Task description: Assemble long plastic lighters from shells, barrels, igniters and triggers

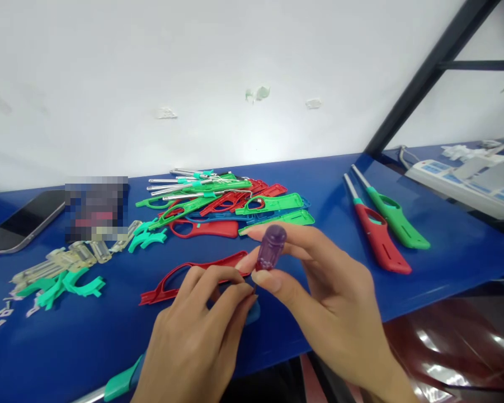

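Note:
Between the thumb and fingers of my right hand (327,296) is a purple translucent handle (271,247), tilted, its lower end pointing toward my left fingertips. My left hand (205,324) has its fingers pressed together just left of it, over a blue piece (253,313) that is mostly hidden. What the left fingertips pinch is too small and covered to name. Directly behind my hands lies a red half shell (168,282) with a long loop. Below my left wrist, a metal tube with a teal collar (119,385) shows at the bottom edge.
Behind lies a pile of green, red and blue shells (272,204) with metal tubes. Teal triggers (81,282) and clear parts (78,254) are at left, beside a phone (23,221). Red (380,240) and green (396,218) lighters lie right, near a black frame (428,78).

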Demonstrator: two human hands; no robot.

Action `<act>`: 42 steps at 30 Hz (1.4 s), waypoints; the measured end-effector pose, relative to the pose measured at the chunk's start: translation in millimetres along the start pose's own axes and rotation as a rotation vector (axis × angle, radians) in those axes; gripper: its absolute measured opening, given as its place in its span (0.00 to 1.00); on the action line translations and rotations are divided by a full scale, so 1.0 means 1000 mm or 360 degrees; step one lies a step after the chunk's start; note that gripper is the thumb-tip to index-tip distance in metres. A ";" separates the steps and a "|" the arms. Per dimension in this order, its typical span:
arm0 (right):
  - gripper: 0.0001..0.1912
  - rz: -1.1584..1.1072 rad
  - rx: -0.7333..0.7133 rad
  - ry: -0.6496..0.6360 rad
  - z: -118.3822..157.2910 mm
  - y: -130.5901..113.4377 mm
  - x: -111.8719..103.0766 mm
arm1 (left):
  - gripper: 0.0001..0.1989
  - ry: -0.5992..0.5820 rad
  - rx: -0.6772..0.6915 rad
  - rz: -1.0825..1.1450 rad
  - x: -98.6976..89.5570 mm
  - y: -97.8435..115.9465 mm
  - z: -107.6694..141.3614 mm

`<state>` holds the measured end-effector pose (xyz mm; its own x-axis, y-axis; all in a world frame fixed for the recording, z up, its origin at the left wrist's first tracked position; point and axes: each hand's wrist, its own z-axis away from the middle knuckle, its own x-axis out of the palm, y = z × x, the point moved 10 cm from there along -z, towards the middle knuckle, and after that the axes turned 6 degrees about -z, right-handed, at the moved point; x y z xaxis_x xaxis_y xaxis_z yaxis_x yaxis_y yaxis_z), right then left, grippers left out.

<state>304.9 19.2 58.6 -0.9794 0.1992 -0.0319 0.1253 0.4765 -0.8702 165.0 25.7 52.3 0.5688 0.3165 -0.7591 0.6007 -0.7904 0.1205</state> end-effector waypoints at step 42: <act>0.20 0.0000 0.0126 -0.0105 0.005 0.009 0.004 | 0.08 -0.0255 -0.0128 0.0196 0.015 -0.003 0.012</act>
<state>301.7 20.0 47.7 -0.9880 0.1413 -0.0619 0.1149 0.4067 -0.9063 165.2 26.5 33.4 0.5479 0.1275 -0.8268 0.5785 -0.7717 0.2644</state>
